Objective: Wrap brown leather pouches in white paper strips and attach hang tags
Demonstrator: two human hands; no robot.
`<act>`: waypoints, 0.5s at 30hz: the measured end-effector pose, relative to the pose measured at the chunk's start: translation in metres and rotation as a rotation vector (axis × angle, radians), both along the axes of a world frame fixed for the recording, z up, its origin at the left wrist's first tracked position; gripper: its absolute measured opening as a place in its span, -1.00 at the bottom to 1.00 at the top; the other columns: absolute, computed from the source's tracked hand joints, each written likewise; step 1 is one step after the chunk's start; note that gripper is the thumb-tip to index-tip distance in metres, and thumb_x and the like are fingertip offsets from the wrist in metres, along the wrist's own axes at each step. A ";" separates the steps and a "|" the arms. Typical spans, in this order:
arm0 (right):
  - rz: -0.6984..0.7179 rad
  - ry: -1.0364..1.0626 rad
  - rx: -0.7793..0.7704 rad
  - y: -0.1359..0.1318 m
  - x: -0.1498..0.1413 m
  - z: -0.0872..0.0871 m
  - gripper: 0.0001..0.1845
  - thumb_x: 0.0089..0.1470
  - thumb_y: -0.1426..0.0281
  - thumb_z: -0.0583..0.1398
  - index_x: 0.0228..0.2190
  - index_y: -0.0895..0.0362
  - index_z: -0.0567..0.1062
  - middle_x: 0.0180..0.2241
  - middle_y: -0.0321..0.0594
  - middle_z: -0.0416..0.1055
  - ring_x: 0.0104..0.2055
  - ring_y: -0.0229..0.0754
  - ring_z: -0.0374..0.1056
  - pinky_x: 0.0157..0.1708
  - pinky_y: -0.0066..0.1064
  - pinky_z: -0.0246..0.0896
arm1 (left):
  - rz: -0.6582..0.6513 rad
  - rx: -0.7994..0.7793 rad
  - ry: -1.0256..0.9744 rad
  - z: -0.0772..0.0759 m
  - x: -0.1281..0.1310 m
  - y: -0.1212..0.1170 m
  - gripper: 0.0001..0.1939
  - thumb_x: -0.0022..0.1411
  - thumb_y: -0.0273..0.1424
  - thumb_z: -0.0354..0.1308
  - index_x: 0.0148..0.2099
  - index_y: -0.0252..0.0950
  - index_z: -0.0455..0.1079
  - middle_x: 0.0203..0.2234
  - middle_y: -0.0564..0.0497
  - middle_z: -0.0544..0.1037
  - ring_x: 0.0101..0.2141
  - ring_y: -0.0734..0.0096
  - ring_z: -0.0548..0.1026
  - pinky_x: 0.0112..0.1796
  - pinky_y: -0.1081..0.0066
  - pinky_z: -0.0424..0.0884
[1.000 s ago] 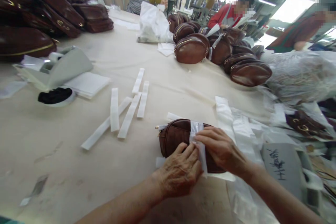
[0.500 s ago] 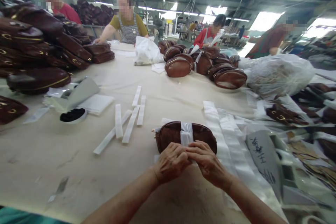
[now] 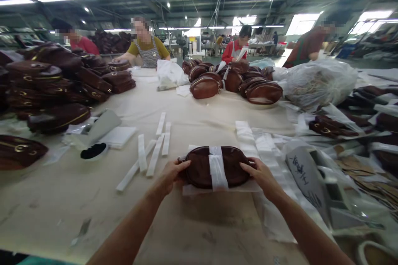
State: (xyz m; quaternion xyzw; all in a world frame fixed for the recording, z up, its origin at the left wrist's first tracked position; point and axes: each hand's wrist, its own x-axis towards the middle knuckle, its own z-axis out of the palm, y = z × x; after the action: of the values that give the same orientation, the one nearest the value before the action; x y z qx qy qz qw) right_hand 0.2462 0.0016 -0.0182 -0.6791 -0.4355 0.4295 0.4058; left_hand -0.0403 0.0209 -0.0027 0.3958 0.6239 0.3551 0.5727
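Having moved outward from the middle, the left hand (image 3: 169, 176) is gripping the brown bag (image 3: 199, 169) at nine o'clock and the right hand (image 3: 264, 177) at three, thumbs resting on its front, so the white band (image 3: 218, 172) is now showing uncovered across its center. The bag is sitting over white sheeting on the table (image 3: 146, 225), while loose strips (image 3: 142, 153) are lying at ten o'clock from it and finished-looking bags (image 3: 205, 87) are clustering farther off toward twelve.

Bag (image 3: 199, 172) on table (image 3: 93, 215) — 5 strips (image 3: 156, 155) left, heaped bags (image 3: 205, 87) behind.
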 end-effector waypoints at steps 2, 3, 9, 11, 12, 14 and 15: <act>0.006 0.064 0.040 -0.006 -0.003 0.005 -0.53 -0.26 0.21 0.29 -0.26 0.14 0.39 -0.35 -0.13 0.50 -0.28 -0.06 0.43 -0.33 -0.29 0.33 | -0.008 0.043 -0.044 0.003 -0.001 -0.003 -0.38 -0.32 -0.08 0.35 -0.21 -0.38 0.45 -0.36 -0.09 0.56 -0.40 0.29 0.49 -0.42 0.40 0.40; 0.011 0.102 0.084 -0.010 -0.004 0.008 -0.51 -0.30 0.24 0.31 -0.26 0.13 0.38 -0.34 -0.16 0.50 -0.27 -0.08 0.43 -0.31 -0.30 0.33 | -0.004 0.087 -0.064 0.005 -0.004 -0.006 -0.38 -0.31 -0.11 0.36 -0.19 -0.36 0.45 -0.33 -0.07 0.57 -0.36 0.30 0.50 -0.38 0.42 0.41; -0.017 0.097 0.367 -0.030 -0.007 0.015 -0.51 -0.27 0.29 0.32 -0.23 0.07 0.32 -0.29 -0.25 0.45 -0.30 -0.18 0.38 -0.36 -0.39 0.28 | 0.041 0.310 -0.019 0.006 -0.022 -0.012 -0.46 -0.25 -0.17 0.39 -0.18 -0.33 0.48 -0.29 -0.03 0.59 -0.19 0.19 0.49 -0.18 0.40 0.44; 0.018 -0.091 0.295 -0.031 -0.008 0.011 -0.56 -0.15 0.26 0.27 -0.19 0.10 0.34 -0.28 -0.20 0.46 -0.30 -0.17 0.39 -0.35 -0.38 0.27 | 0.020 0.224 0.031 -0.001 -0.021 -0.015 -0.44 -0.23 -0.10 0.36 -0.17 -0.30 0.49 -0.26 -0.03 0.59 -0.18 0.13 0.51 -0.23 0.37 0.49; 0.045 -0.192 0.243 -0.032 -0.009 0.008 -0.58 -0.09 0.25 0.25 -0.17 0.12 0.35 -0.28 -0.17 0.47 -0.29 -0.16 0.40 -0.33 -0.37 0.27 | 0.018 0.175 0.052 -0.006 -0.019 -0.016 -0.45 -0.21 -0.06 0.33 -0.18 -0.28 0.50 -0.25 -0.02 0.59 -0.19 0.12 0.52 -0.28 0.37 0.51; 0.085 -0.343 0.169 -0.032 -0.010 0.005 -0.62 -0.02 0.22 0.21 -0.17 0.14 0.39 -0.28 -0.12 0.49 -0.27 -0.11 0.41 -0.28 -0.32 0.27 | 0.010 0.154 0.130 -0.014 -0.016 -0.022 -0.53 -0.12 0.01 0.25 -0.25 -0.22 0.51 -0.25 0.01 0.59 -0.23 0.12 0.54 -0.37 0.37 0.53; 0.099 -0.382 0.153 -0.032 -0.010 0.005 -0.64 0.01 0.20 0.20 -0.18 0.14 0.41 -0.29 -0.12 0.50 -0.26 -0.09 0.42 -0.27 -0.31 0.27 | -0.005 0.205 0.202 -0.016 -0.014 -0.025 -0.56 -0.05 0.03 0.18 -0.27 -0.19 0.51 -0.25 0.02 0.59 -0.24 0.12 0.54 -0.39 0.37 0.53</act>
State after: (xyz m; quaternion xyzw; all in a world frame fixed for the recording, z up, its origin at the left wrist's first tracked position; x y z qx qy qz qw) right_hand 0.2367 -0.0301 -0.0134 -0.6931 -0.5687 0.2780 0.3449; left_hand -0.0540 -0.0039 -0.0191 0.4874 0.6378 0.3739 0.4646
